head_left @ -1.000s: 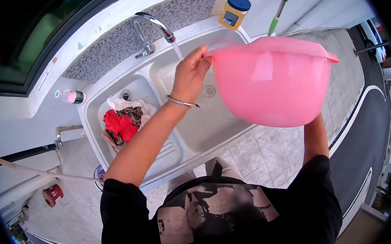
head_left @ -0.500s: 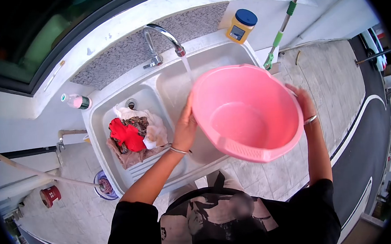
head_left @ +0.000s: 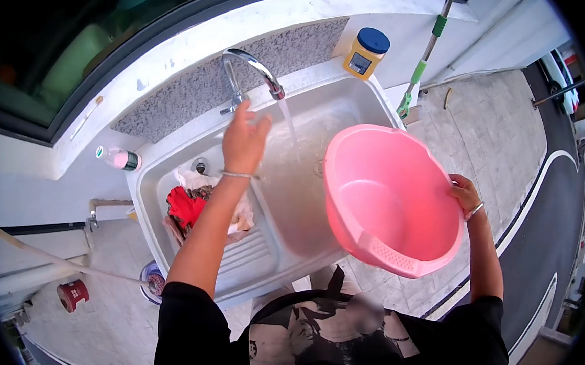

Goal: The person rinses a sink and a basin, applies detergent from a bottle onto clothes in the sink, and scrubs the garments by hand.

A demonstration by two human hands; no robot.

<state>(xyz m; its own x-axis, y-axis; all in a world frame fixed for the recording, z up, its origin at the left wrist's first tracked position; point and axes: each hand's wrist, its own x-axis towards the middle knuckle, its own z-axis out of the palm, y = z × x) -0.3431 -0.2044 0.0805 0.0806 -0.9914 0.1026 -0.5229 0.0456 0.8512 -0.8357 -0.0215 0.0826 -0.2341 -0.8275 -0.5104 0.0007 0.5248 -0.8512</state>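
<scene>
My right hand (head_left: 466,194) grips the rim of a pink plastic basin (head_left: 392,196), which is tilted over the right side of the sink (head_left: 295,226). The inside of the basin shows no contents. My left hand (head_left: 243,142) is off the basin, fingers apart, close to the lever at the base of the chrome faucet (head_left: 251,58). Whether the fingertips touch the lever I cannot tell. Water (head_left: 289,121) runs from the spout into the right-hand bowl. In the left compartment lie a red cloth (head_left: 184,207) and other bunched clothes, partly hidden by my left forearm.
A yellow jar with a blue lid (head_left: 367,52) stands at the sink's back right corner, near a green-handled pole (head_left: 426,51). At the left corner is a small bottle (head_left: 118,158). On the paved floor are a red bucket (head_left: 74,295) and a purple-rimmed basin (head_left: 148,270).
My left hand has let go of the basin and moved up and left to the faucet. With my right hand still on it, the basin has shifted right and toward me.
</scene>
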